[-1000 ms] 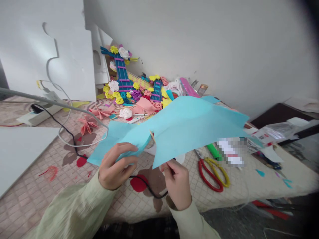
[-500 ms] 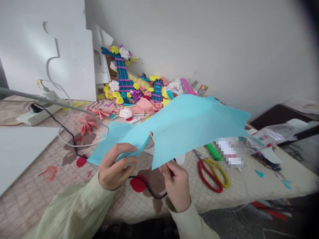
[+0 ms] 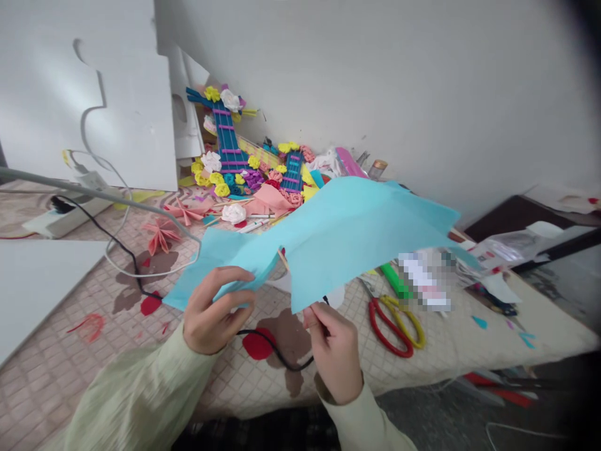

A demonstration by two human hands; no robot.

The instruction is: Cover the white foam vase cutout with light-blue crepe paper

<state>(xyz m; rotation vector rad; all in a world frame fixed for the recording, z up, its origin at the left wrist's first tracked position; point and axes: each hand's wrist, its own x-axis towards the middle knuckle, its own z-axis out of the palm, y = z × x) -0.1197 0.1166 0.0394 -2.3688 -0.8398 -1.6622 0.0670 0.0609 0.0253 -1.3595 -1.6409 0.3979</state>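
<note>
A large sheet of light blue paper [image 3: 347,232] is spread in front of me, raised on the right and partly cut or torn apart at the middle. My left hand [image 3: 218,310] grips its left portion, fingers curled around the near edge. The near corner of the right portion is pinched between thumb and finger of my right hand [image 3: 333,347]. In the gap between the two portions a thin wooden stick [image 3: 283,258] shows; most of it is hidden by the paper. Scissors with red and yellow handles [image 3: 392,329] lie on the table right of my right hand.
Paper flowers [image 3: 233,213] and blue guitar-like crafts [image 3: 228,141] crowd the back against the wall. A power strip [image 3: 66,210] with cables and a white board [image 3: 42,282] are at left. A green marker-like item [image 3: 395,280] lies right, near the table edge.
The paper's near right corner has shifted slightly right and up, with my right hand still pinching it. The whole view has turned a little, moving the background left.
</note>
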